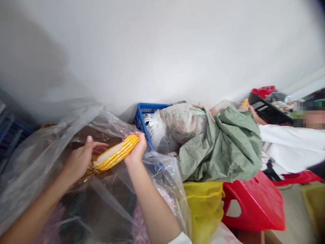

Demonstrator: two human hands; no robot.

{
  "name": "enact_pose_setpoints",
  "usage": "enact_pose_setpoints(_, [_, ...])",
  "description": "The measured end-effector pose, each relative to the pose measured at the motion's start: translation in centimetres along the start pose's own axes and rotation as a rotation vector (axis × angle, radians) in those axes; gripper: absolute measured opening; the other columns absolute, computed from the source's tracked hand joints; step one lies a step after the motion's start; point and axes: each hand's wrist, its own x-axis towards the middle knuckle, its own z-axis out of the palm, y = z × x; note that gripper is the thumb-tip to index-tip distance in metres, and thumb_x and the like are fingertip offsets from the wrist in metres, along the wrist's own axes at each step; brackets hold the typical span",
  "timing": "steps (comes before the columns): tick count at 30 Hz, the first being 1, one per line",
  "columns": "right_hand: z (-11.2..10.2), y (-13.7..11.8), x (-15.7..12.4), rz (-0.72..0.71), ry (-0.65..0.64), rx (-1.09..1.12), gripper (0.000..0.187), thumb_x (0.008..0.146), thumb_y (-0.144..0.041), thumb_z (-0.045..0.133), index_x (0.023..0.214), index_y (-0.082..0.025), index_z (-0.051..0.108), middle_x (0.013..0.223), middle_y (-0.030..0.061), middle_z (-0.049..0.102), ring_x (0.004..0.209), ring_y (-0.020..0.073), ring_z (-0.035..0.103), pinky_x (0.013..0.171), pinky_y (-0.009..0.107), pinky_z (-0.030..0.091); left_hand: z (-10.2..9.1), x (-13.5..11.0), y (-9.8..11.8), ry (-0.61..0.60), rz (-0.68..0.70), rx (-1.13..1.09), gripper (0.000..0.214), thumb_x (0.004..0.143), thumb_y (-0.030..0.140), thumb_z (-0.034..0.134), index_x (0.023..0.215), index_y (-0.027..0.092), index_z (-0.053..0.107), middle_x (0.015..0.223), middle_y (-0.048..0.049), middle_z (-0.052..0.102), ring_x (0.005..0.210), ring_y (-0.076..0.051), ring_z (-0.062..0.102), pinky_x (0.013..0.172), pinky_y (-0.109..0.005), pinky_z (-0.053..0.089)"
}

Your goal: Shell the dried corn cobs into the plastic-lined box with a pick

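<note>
My right hand (135,149) is wrapped round the upper end of a yellow ear of corn (114,156), which lies tilted above a plastic-lined box. Along its upper side runs a pale strip where the kernels are gone. Just left of the cob's lower end is my left hand (80,159), fingers stretched out and holding nothing. Loose kernels (95,170) are piled below, inside the clear plastic sheet (45,152). A few kernels show in the air or on the plastic near the cob.
A blue basket (142,118) with stuffed bags stands against the wall. Green cloth (223,145), a yellow bag (203,203) and a red plastic stool (256,203) are on the right. Beyond sits another person in white (297,145), a hand near some corn. Blue crates (12,139) stand left.
</note>
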Motion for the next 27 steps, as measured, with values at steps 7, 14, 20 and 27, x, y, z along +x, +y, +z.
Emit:
enact_pose_setpoints(7, [0.1, -0.6, -0.2, 0.088, 0.047, 0.003, 0.008, 0.065, -0.024, 0.047, 0.069, -0.018, 0.046, 0.056, -0.0053, 0.053, 0.049, 0.0108, 0.056, 0.047, 0.024, 0.046, 0.7, -1.0, 1.7, 0.106, 0.023, -0.127, 0.071, 0.082, 0.062, 0.013, 0.086, 0.012, 0.064, 0.055, -0.003, 0.056, 0.05, -0.015, 0.051, 0.048, -0.026, 0.038])
enact_pose_setpoints(14, [-0.2, -0.7, -0.3, 0.123, 0.014, 0.003, 0.009, 0.066, -0.027, 0.047, 0.071, -0.019, 0.044, 0.057, -0.0069, 0.052, 0.05, 0.0091, 0.056, 0.049, 0.023, 0.047, 0.6, -1.9, 2.1, -0.058, 0.26, 0.002, 0.058, 0.086, 0.053, 0.02, 0.084, 0.015, 0.063, 0.072, -0.0042, 0.063, 0.07, -0.017, 0.057, 0.064, -0.026, 0.039])
enact_pose_setpoints(20, [-0.3, 0.0, -0.6, 0.117, 0.035, -0.032, 0.009, 0.064, -0.025, 0.047, 0.07, -0.02, 0.044, 0.057, -0.007, 0.052, 0.049, 0.0101, 0.056, 0.047, 0.023, 0.046, 1.4, -1.9, 2.2, 0.057, 0.113, 0.054, 0.06, 0.088, 0.049, 0.011, 0.066, 0.018, 0.059, 0.063, -0.0031, 0.061, 0.065, -0.018, 0.056, 0.06, -0.027, 0.035])
enact_pose_setpoints(27, [0.0, 0.3, -1.3, -0.014, -0.044, -0.175, 0.014, 0.06, -0.025, 0.051, 0.07, -0.019, 0.044, 0.059, -0.0065, 0.054, 0.052, 0.0117, 0.057, 0.048, 0.024, 0.046, -0.1, 0.0, 0.7, 0.074, -0.026, 0.078, 0.061, 0.085, 0.055, 0.015, 0.065, 0.018, 0.06, 0.063, -0.0058, 0.064, 0.063, -0.019, 0.059, 0.061, -0.028, 0.038])
